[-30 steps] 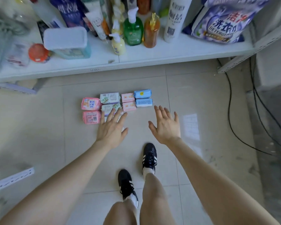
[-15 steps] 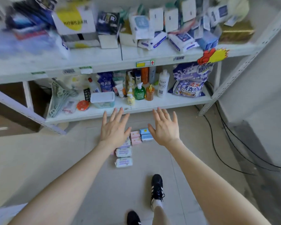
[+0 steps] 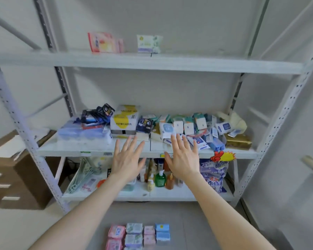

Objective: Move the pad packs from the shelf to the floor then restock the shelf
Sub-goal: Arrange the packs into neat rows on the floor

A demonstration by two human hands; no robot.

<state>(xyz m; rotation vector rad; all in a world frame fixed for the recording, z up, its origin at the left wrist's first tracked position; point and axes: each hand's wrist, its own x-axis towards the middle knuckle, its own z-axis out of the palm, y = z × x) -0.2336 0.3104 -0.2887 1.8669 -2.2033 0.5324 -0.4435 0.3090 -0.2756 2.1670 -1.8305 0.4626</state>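
View: swings up from the floor to the whole rack, so the top shelf [image 3: 170, 63] now shows.
Left hand [image 3: 126, 160]: empty, fingers [image 3: 129, 143] spread wide, raised in front of the middle shelf's front edge.
Right hand [image 3: 183, 159]: empty too, fingers fanned open, level with the left hand.
Pad packs on the floor [image 3: 139, 235]: laid in neat rows at the bottom edge of view, below both arms.
Packs on the top shelf: a pink pack [image 3: 104, 42] and a white-green pack [image 3: 148, 43] stand near the back, left of centre.
Meaning: the hands leave the floor pile and rise; likely those two packs come down next, so unloading looks nearly done.
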